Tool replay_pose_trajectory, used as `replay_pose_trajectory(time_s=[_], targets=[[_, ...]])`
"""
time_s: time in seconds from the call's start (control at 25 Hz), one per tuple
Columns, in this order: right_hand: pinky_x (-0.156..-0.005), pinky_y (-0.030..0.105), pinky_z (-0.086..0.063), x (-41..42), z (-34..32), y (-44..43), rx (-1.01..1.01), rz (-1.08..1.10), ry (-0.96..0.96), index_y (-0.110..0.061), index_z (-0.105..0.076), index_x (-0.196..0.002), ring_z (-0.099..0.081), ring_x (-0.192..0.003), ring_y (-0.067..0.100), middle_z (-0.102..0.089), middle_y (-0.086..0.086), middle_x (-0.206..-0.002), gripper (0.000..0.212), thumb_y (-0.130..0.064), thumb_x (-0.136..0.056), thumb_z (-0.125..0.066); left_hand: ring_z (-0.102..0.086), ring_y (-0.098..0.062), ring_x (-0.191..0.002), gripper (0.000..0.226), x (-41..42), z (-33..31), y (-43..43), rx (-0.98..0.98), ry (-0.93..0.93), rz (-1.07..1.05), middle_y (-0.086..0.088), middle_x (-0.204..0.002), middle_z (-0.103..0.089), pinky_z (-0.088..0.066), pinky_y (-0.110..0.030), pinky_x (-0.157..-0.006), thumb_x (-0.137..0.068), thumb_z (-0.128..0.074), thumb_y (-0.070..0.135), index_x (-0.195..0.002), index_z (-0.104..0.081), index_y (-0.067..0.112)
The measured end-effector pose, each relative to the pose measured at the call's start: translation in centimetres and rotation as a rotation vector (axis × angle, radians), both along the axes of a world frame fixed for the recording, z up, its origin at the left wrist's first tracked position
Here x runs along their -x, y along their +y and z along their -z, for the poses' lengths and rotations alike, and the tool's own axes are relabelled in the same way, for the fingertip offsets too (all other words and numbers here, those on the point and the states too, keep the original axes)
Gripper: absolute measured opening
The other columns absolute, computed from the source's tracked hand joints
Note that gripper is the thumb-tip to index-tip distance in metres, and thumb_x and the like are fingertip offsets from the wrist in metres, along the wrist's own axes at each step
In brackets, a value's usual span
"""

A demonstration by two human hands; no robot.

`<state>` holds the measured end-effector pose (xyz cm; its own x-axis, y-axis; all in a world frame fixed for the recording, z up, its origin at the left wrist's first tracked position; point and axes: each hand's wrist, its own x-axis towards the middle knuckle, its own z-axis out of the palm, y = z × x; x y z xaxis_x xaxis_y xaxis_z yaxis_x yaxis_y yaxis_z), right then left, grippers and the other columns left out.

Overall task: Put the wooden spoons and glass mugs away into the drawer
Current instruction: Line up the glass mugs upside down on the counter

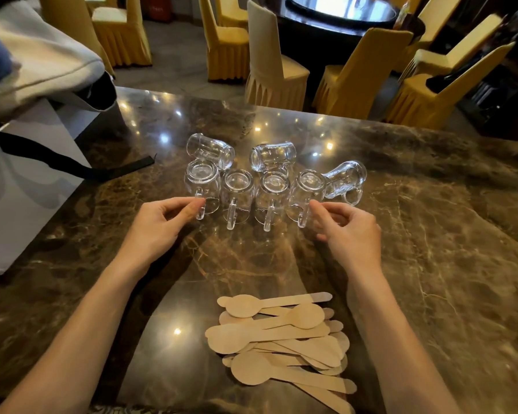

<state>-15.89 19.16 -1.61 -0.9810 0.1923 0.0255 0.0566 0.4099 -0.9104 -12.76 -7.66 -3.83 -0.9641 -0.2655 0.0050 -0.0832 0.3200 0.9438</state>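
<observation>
Several clear glass mugs (240, 189) stand upside down in a row on the dark marble table (431, 219), handles toward me; three more lie on their sides behind and to the right (346, 177). My left hand (162, 225) pinches the handle of the leftmost mug (202, 186). My right hand (350, 231) has its fingertips at the handle of the rightmost upright mug (307, 192); whether it grips is unclear. A pile of several flat wooden spoons (278, 339) lies near the table's front edge, between my forearms. No drawer is in view.
A white bag with a black strap (27, 174) lies on the table's left side, cloth piled above it. Beyond the far edge stand chairs in yellow covers (275, 64) around a dark round table (341, 13).
</observation>
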Motion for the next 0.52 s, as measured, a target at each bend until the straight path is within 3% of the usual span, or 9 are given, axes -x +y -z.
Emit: replay_pose_trajectory(time_s=[0.12,0.24,0.36,0.52], targets=[[-0.070,0.017,-0.055,0.6,-2.6,1.8,-0.170,0.031,0.136,-0.035,-0.068,-0.082,-0.063,-0.068,-0.009,-0.069,-0.017,-0.075,0.015,-0.049,-0.078,-0.070,-0.067,-0.007,-0.092,0.028,-0.1,-0.4,-1.9,0.141,-0.021,-0.007,0.008,-0.094,-0.073,-0.051,-0.031,-0.087,-0.083,-0.055,0.048,-0.099,-0.071,0.031],[-0.064,0.002,-0.047,2.5,-6.0,2.4,-0.334,-0.068,0.311,-0.028,-0.071,-0.092,-0.061,-0.069,-0.010,-0.067,-0.016,-0.077,0.019,-0.042,-0.080,-0.071,-0.064,-0.009,-0.092,0.022,1.1,-2.2,-4.0,0.334,0.073,-0.101,0.005,-0.100,-0.071,-0.048,-0.029,-0.082,-0.091,-0.056,0.036,-0.107,-0.069,0.029],[-0.061,0.005,-0.045,6.0,-8.5,0.7,-0.492,-0.282,0.300,-0.025,-0.070,-0.100,-0.059,-0.072,-0.009,-0.064,-0.018,-0.083,0.027,-0.042,-0.078,-0.072,-0.059,-0.012,-0.092,0.032,4.2,-4.8,-5.0,0.555,0.152,-0.001,0.001,-0.107,-0.064,-0.045,-0.026,-0.081,-0.088,-0.061,0.028,-0.120,-0.061,0.023],[-0.077,0.023,-0.047,10.9,-8.0,-3.3,-0.730,-0.586,0.155,-0.022,-0.065,-0.113,-0.059,-0.090,0.007,-0.067,-0.005,-0.111,0.039,-0.036,-0.077,-0.075,-0.054,-0.019,-0.113,0.051,9.9,-7.5,-4.7,0.817,0.102,0.274,-0.001,-0.127,-0.057,-0.045,-0.040,-0.093,-0.081,-0.068,0.034,-0.129,-0.052,0.029]])
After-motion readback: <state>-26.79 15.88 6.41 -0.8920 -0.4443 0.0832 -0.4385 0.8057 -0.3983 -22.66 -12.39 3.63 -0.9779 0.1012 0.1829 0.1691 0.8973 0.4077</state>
